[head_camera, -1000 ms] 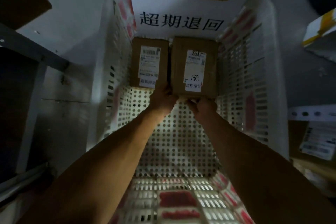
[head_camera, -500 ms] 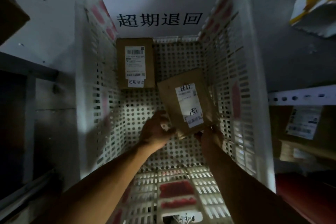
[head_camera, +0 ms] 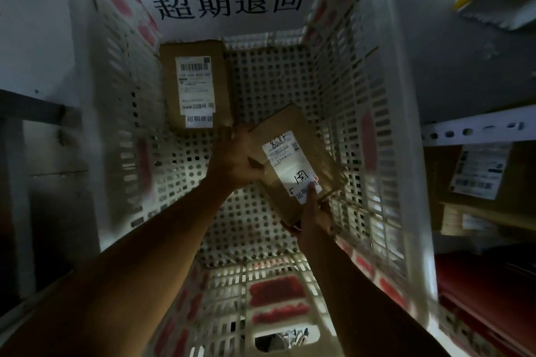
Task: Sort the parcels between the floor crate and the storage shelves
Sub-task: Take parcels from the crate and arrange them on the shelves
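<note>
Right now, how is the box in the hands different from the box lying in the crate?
The held box is tilted and lifted, gripped by the left hand and right hand; the lying box lies flat at the back of the crate, untouched. The held box's label has handwriting; the lying box's shows a barcode. Both are brown cardboard.

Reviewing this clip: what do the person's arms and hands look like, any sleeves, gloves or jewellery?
Both forearms are bare up to the frame edge, no sleeves in view. The left hand and right hand wear no gloves; no watch, ring or wristband shows in this dim light.

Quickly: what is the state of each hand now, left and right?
Left hand: grips the tilted cardboard parcel at its left edge.
Right hand: holds the same parcel at its near corner, thumb on the label.
</note>
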Available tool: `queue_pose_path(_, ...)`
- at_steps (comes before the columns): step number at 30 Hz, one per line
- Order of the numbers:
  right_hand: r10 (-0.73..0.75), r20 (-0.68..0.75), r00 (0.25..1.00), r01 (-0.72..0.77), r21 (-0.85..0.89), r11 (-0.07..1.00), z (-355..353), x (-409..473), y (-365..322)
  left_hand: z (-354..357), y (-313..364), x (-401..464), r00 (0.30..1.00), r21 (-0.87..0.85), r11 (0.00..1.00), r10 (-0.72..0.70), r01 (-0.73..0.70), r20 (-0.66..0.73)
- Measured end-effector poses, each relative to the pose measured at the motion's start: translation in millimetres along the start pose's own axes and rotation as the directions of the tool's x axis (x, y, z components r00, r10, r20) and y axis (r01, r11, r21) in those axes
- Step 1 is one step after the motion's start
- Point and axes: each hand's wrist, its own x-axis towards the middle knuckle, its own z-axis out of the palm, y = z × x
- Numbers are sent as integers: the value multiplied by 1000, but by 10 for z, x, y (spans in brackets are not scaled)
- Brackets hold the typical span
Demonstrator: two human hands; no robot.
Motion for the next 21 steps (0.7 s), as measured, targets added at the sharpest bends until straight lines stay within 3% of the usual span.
queue_pose_path(3, -269, -22, 963, 267, -65, 961, 32, -66, -83, 117, -175, -270, 980, -74, 994, -90, 78, -178)
queue_pose_path(5, -443, 37, 896, 441, -189, 877, 90, 24, -230, 147, -241, -359, 962, -150, 970, -214, 190, -168)
queue_pose_path(7, -482, 47, 875, 471, -313, 825, 192, 115, -484, 178, -259, -377, 971, -186, 969, -192, 164, -145)
queue_pose_path(10, -446, 52, 893, 443, -263, 857, 281, 274, -790, 261, -141, -342, 964, -225, 969, -156, 106, -216)
queue_pose_path(13, -368, -30, 929, 360, -148, 921, 382, 340, -860, 282, 15, -242, 924, -315, 935, -255, 160, -286)
queue_pose_path(15, -119, -47, 992, 119, -11, 993, 514, 335, -759, 270, 31, -193, 902, -356, 912, -315, 203, -294)
queue_pose_path(17, 67, 83, 994, -76, 119, 990, 603, 240, -626, 255, -4, -212, 890, -382, 895, -351, 228, -290)
queue_pose_path(19, 70, 184, 980, -97, 145, 985, 747, 135, -574, 241, -66, -218, 887, -387, 887, -372, 252, -274)
queue_pose_path(21, 32, 176, 984, -73, 232, 970, 833, 168, -622, 217, -161, -186, 881, -350, 892, -388, 285, -270)
